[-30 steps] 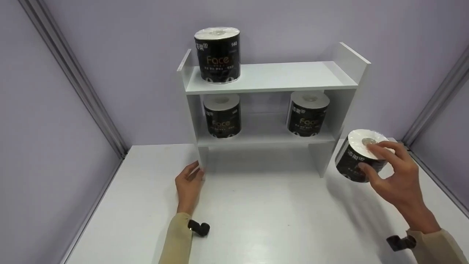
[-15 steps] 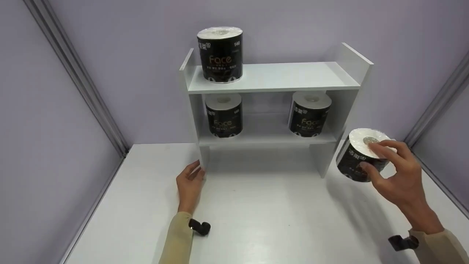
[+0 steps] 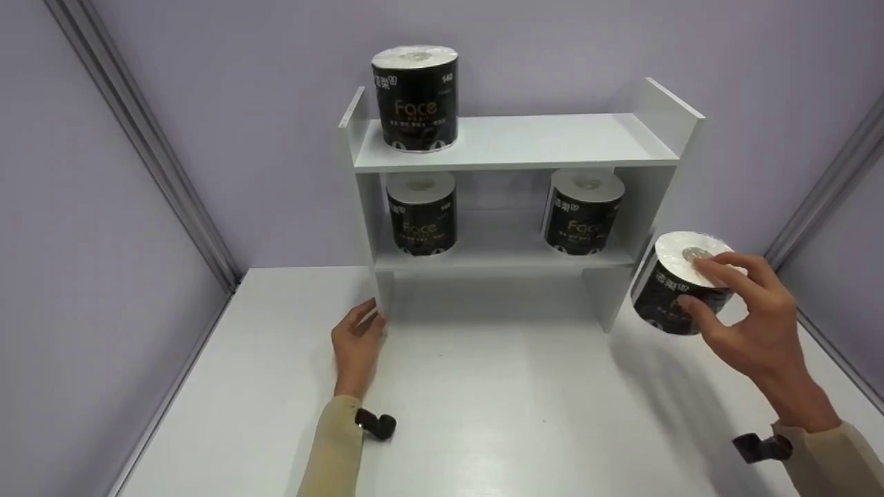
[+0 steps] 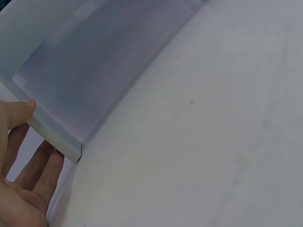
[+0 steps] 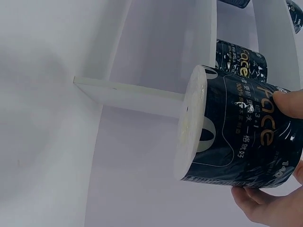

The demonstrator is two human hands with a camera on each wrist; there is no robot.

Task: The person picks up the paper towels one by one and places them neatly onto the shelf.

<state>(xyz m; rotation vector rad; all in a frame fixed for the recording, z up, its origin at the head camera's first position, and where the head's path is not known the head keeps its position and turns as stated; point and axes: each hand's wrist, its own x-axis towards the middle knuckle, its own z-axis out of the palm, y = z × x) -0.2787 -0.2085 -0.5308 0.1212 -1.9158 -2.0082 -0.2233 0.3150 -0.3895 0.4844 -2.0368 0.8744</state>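
A white two-tier shelf (image 3: 511, 257) stands on the table, with my left hand (image 3: 357, 348) at the bottom of its left side panel. In the left wrist view the thumb lies on one face of that panel (image 4: 52, 132) and the fingers reach round the other side. My right hand (image 3: 753, 317) grips a toilet paper roll (image 3: 666, 304) in a black "Face" wrapper. Slightly tilted, the roll hangs above the table just right of the shelf. In the right wrist view, thumb and fingers hold the roll (image 5: 241, 132) from opposite sides.
One wrapped roll (image 3: 416, 103) stands at the left of the top board. On the lower board are a left roll (image 3: 423, 221) and a right roll (image 3: 583, 217). Behind the white table (image 3: 469, 414) rises a pale wall (image 3: 552, 48).
The right hand has lifted the held roll slightly, and the roll stays to the right of the shelf. My left hand keeps its place on the side panel.
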